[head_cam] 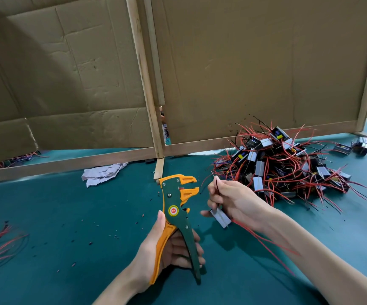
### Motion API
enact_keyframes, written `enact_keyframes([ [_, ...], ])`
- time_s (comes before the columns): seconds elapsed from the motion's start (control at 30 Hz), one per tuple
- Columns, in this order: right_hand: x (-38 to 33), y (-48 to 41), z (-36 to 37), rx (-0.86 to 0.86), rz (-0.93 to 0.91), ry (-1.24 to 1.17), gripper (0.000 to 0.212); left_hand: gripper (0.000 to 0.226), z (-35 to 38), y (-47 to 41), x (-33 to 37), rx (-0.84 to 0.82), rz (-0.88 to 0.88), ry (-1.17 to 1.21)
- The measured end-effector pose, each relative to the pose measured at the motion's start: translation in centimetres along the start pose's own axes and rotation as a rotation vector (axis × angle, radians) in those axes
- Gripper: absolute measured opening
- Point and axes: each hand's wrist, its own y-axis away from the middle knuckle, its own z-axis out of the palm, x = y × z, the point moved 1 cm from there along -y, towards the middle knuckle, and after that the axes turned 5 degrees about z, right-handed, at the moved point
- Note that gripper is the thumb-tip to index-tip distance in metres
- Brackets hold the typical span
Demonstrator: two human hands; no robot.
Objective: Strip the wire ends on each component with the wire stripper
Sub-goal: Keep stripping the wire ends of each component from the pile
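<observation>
The left hand (156, 249) gripped the stripper (178, 216) upright above the table (68, 216), its jaws apart. Just beside it, the right hand (233, 201) pinched a dark wire (217, 183) and held its component (221, 217). A pile (288, 166) lay behind.

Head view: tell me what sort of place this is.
Likely a small electronics assembly workbench: a heap of red-wired components, a wire stripper gripped in the left hand with one component held in the right hand, and wood-framed cardboard partitions behind.
</observation>
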Motion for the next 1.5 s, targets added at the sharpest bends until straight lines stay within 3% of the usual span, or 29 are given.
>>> enact_keyframes([
  [0.2,0.2,0.1,0.7,0.063,-0.093,0.15,0.034,0.088,0.0,0.1,0.0,0.004,0.002,-0.052],
  [0.5,-0.3,0.7,0.8,-0.009,-0.112,0.209,0.019,0.088,0.3,0.3,0.3,-0.009,-0.01,-0.041],
  [0.97,0.0,0.6,1.2,-0.106,-0.121,0.129,0.036,0.089,0.8,0.6,1.1,-0.067,-0.014,-0.115],
  [1.23,-0.2,0.7,1.2,-0.141,-0.137,0.151,0.037,0.084,0.6,0.7,0.7,0.032,-0.006,-0.133],
  [1.4,0.0,0.7,1.3,-0.134,-0.126,0.12,0.025,0.082,0.9,0.5,-0.1,0.204,0.044,-0.175],
  [1.5,0.0,0.7,1.3,-0.113,-0.105,0.105,0.015,0.081,0.8,0.3,-0.1,0.147,0.034,-0.138],
])
